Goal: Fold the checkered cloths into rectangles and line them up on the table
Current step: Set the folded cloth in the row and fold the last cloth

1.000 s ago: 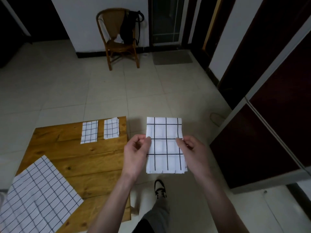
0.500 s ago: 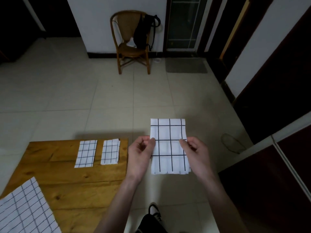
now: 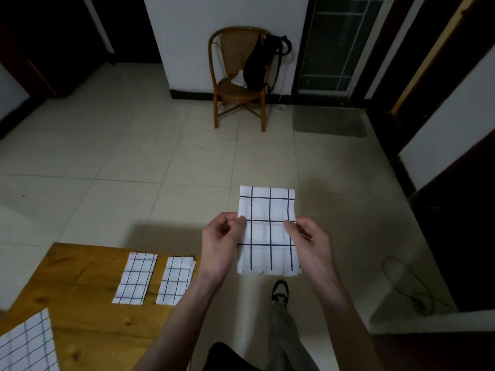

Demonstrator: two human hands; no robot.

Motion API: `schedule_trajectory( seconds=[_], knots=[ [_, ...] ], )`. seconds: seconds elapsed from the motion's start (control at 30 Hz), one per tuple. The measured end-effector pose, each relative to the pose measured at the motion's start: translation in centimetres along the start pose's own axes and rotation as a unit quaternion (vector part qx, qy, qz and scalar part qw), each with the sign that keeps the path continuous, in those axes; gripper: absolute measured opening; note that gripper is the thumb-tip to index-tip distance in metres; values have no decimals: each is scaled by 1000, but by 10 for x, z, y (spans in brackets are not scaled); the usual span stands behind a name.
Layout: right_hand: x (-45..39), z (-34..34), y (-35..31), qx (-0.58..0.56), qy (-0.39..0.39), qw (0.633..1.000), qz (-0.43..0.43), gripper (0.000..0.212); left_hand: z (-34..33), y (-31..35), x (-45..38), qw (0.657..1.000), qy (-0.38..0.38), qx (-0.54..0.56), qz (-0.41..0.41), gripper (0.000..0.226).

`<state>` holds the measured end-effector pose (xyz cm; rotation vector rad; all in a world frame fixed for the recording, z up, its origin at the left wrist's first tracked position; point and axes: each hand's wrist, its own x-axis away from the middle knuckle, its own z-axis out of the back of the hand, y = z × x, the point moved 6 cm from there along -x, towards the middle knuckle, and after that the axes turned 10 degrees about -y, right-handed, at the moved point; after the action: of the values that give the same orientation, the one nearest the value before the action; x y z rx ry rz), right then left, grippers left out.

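**Q:** Pale floor tiles [image 3: 128, 156] fill most of the frame, don't they? What else do we see around the room?

**R:** Yes. At the top centre we see a wooden chair [image 3: 235, 84] against a white wall, with a black bag [image 3: 261, 62] hung over its back. To its right lies a grey mat [image 3: 330, 121] before a glass door. Dark cabinet fronts run down the right edge of the frame.

**Q:** Where do we find the table?

**R:** We find the wooden table [image 3: 80, 266] in the lower left of the frame. Two folded cloths lie on it side by side near its far edge: the left folded cloth [image 3: 135, 278] and, just beside it but apart, the right folded cloth [image 3: 176, 281]. At the bottom left corner an unfolded checkered cloth [image 3: 25, 344] lies spread on the table, cut off by the frame.

**Q:** And the hands?

**R:** Right of centre, we see both hands raised over the floor, beyond the table's right edge. Between them is a held checkered cloth [image 3: 267, 231], folded into an upright rectangle. Our left hand [image 3: 221, 245] pinches its left edge with thumb and fingers; our right hand [image 3: 310, 246] pinches its right edge likewise. Below the cloth we see a trouser leg and a shoe [image 3: 280, 290] on the tiles.
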<state>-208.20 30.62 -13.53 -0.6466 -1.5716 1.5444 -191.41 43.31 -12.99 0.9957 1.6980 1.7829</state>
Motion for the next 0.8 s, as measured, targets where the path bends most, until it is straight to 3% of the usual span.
schedule_trajectory(
  seconds=[0.27, 0.43, 0.8],
  knots=[
    [-155, -10, -27, 3, -64, 998, -4, 12, -9, 21, -132, 999, 48, -3, 7, 19],
    [-254, -29, -51, 21, -149, 989, -5, 7, 2, 37, -206, 993, 115, -12, 7, 17],
    [-369, -139, -90, 73, -324, 943, 29, 12, 78, 52, -273, 956, 293, 16, 14, 12]
  ],
)
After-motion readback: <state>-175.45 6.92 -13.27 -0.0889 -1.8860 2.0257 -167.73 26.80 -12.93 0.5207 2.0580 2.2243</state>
